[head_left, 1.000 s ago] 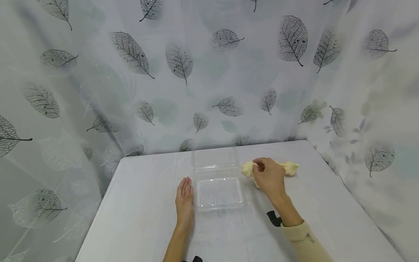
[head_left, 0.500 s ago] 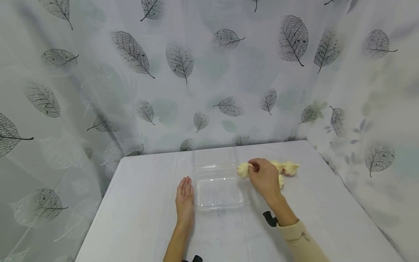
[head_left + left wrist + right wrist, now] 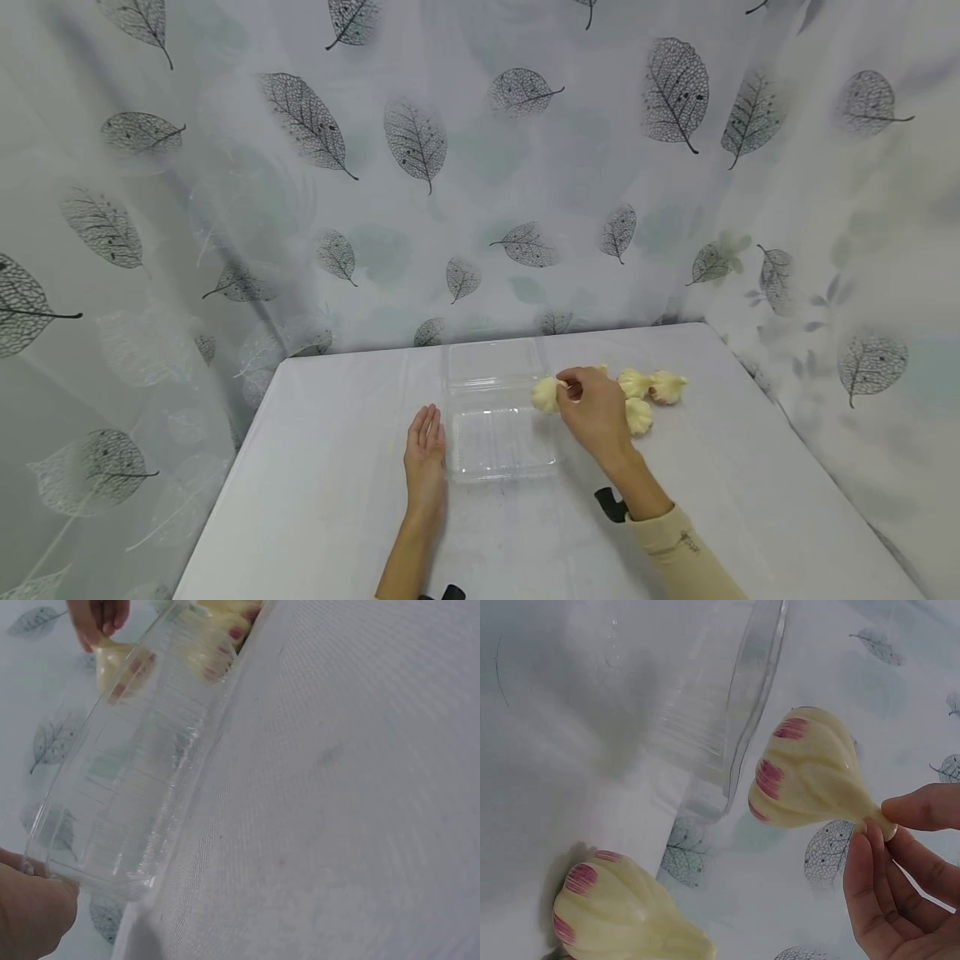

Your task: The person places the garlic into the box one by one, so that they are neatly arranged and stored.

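My right hand (image 3: 596,412) pinches a cream garlic bulb (image 3: 806,772) with purple patches by its stem, thumb on one side and fingers on the other. In the head view that bulb is at the right edge of a clear plastic box (image 3: 504,477), whose lid (image 3: 491,360) lies open behind it. The left wrist view shows the held bulb partly through the box's clear wall. My left hand (image 3: 425,454) rests along the box's left side with its fingers straight; only part of it (image 3: 34,911) shows in the left wrist view.
Several more garlic bulbs (image 3: 666,387) lie on the white table (image 3: 330,467) to the right of the box, partly behind my right hand. One bulb (image 3: 622,911) shows close up in the right wrist view. A leaf-patterned curtain (image 3: 480,167) hangs behind the table.
My right hand has moved left with the pinched garlic bulb, from among the other bulbs to the box's right edge. More of the loose bulbs are uncovered. My left hand stays put.
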Motion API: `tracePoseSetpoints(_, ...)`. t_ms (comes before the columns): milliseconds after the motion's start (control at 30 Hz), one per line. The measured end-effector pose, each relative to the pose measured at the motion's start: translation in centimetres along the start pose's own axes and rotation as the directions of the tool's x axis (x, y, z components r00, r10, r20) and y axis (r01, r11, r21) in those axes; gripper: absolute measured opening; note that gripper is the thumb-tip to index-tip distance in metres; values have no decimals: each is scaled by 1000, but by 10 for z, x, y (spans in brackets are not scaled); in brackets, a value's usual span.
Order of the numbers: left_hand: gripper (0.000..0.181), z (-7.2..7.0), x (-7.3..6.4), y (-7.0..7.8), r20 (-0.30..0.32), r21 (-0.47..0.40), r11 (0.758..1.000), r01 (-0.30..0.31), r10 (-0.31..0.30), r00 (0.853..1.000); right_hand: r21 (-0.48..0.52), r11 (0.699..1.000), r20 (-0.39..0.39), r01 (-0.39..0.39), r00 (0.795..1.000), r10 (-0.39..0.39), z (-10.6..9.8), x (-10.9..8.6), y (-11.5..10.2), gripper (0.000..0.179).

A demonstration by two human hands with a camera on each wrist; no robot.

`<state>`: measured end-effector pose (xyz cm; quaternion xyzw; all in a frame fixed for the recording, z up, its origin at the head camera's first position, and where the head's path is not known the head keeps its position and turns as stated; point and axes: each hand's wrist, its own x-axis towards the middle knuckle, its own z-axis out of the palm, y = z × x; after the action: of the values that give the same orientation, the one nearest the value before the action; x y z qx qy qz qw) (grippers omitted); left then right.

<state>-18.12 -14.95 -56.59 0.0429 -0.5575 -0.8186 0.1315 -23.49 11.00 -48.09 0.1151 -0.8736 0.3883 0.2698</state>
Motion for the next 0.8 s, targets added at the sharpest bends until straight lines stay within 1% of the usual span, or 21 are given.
tracePoseSetpoints(200,60,-1,1,-1,6,-2,1000,-4,4,1000,-26,999,15,24,1000,-24,6,-2,-1,12)
tracePoseSetpoints(500,58,0,0,0,3,28,1000,0,0,1000,-9,999,42,37,998,-37,14,-5,0,12)
tracePoseSetpoints(800,57,1,0,1,-7,20,1000,10,-10,1000,-34,999,76,24,997,-22,25,-7,8,12)
